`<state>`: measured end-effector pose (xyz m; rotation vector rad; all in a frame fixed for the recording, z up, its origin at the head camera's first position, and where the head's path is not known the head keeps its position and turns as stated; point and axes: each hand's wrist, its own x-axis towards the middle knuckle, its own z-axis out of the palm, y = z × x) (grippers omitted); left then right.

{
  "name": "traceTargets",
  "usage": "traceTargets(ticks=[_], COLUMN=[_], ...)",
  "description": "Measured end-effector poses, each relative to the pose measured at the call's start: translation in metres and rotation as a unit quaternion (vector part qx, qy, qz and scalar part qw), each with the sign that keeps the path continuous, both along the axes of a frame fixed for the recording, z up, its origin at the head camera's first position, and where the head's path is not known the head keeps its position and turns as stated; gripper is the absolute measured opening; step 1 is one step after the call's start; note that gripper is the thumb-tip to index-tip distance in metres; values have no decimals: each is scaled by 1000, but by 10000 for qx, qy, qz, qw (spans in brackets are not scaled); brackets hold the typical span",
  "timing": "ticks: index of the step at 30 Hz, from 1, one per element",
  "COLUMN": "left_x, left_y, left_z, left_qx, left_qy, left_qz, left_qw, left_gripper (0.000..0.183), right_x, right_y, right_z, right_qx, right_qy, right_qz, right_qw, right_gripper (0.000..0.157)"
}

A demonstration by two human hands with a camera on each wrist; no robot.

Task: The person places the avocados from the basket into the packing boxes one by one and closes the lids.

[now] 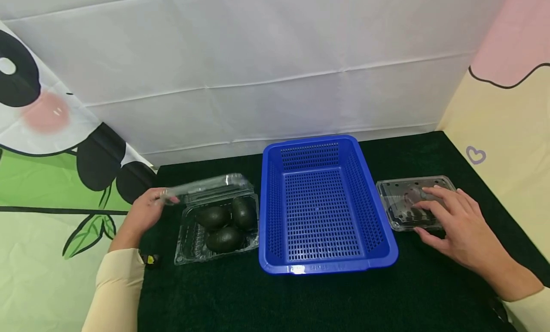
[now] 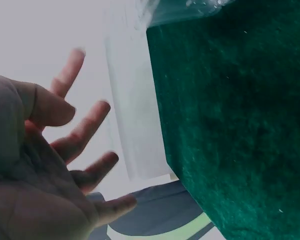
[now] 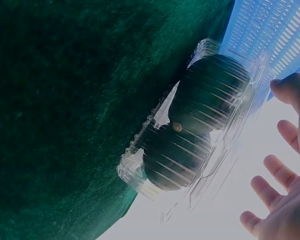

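On the left, an opened clear plastic clamshell box (image 1: 185, 248) holds three dark avocados (image 1: 225, 240). Its raised lid (image 1: 206, 185) slants toward my left hand (image 1: 147, 211), whose fingertips are at the lid's outer edge. In the left wrist view that hand's fingers (image 2: 80, 135) are spread and relaxed, with nothing gripped. On the right, a closed clear clamshell box (image 1: 397, 198) contains dark avocados (image 3: 180, 155), seen through its ribbed side. My right hand (image 1: 461, 227) hovers over this box's lid with loosely spread fingers, the thumb near its front right corner.
A blue perforated plastic basket (image 1: 328, 266) stands between the two boxes, with no contents showing. Dark green cloth (image 1: 301, 303) covers the table. A white fabric backdrop (image 1: 258, 64) rises behind, with printed cloth at both sides. A small black and yellow object (image 1: 150, 260) shows by the left sleeve.
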<state>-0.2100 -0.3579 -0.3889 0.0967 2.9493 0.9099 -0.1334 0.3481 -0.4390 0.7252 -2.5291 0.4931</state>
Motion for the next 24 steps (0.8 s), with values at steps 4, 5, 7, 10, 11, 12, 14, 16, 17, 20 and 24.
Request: traceTargets(ticks=[4, 5, 7, 10, 11, 12, 14, 16, 17, 20, 24], left_x=[2, 3, 4, 6, 6, 7, 8, 10, 12, 18, 28], left_y=[-4, -5, -4, 0, 2, 4, 8, 13, 16, 23, 29], left_z=[-3, -3, -4, -4, -4, -3, -2, -1, -1, 0, -2], left_qx=[177, 164, 126, -38, -105, -172, -292, -387, -427, -520, -550], left_qy=[-231, -302, -395, -336, -287, -239, -154, -114, -124, -132, -84], left_qz=[-219, -275, -332, -394, -395, -389, -368, -337, -314, -304, -299], left_qw=[9993, 9990, 9986, 9987, 9988, 9988, 9988, 9986, 9985, 9981, 9980], left_gripper=[41, 43, 43, 40, 39, 38, 40, 46, 50, 61, 69], right_x=[0, -1, 0, 0, -1, -1, -1, -1, 0, 0, 0], right_y=[0, 0, 0, 0, 0, 0, 0, 0, 0, 0, 0], right_z=[0, -1, 0, 0, 0, 1, 1, 1, 1, 0, 0], right_qx=[3, 1, -1, -31, -39, -49, -73, -74, -72, -72, -75], right_qy=[-9, -5, 8, 29, 35, 39, 37, 35, 33, 21, 2], right_qz=[-2, 1, 8, 51, 67, 80, 97, 92, 86, 76, 79], right_qw=[10000, 10000, 10000, 10000, 10000, 9999, 9999, 9999, 9999, 9999, 9999], right_gripper=[75, 74, 74, 73, 73, 72, 72, 71, 71, 72, 72])
